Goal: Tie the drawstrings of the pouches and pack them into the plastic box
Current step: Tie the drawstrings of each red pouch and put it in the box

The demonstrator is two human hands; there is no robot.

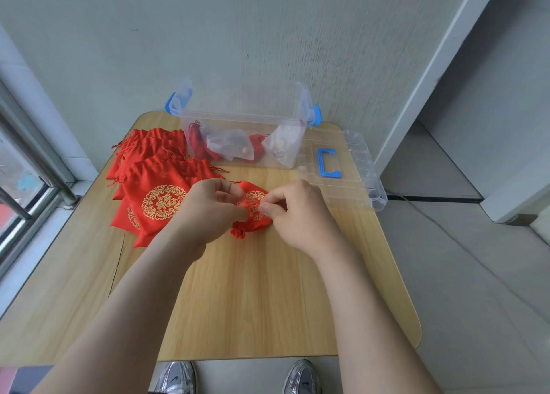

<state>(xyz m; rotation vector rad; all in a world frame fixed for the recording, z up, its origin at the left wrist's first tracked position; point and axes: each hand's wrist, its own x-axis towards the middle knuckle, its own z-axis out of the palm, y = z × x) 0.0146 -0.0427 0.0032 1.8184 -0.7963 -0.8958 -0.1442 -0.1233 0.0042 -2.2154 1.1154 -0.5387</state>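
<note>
Tying step in hand: drawstring (249, 204) pinched by left hand (208, 207) and right hand (293, 212) over pouch (253, 212) at frame centre (knot apparently unfinished). Next: knot cinched, pouch packed into plastic box (247, 120).

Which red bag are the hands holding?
The scrunched red-and-gold fabric pouch, pinched between the left hand and right hand. The other red pouches lie flat in a pile to its left.

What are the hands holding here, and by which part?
Both the left hand and right hand pinch the drawstrings of one red pouch.
</note>
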